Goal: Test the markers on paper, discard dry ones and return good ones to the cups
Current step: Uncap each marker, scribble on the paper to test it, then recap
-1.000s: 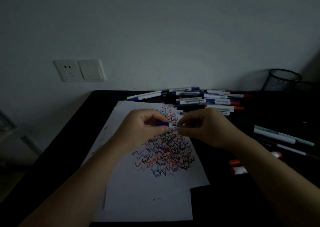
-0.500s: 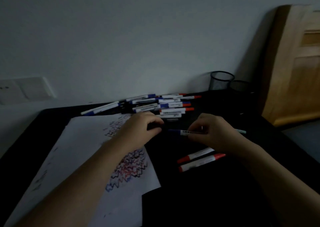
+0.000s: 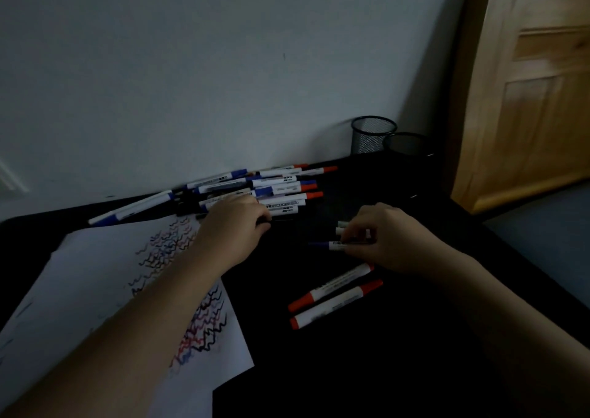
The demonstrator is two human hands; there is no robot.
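Blue marker (image 3: 332, 245), label unreadable, in right hand (image 3: 388, 238)

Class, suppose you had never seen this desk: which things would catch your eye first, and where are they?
Probably the white paper covered in red, blue and black squiggles, at lower left under the left forearm. Next, the heap of markers against the wall, where the left hand rests, and the right hand pinching a blue marker above two red-capped markers.
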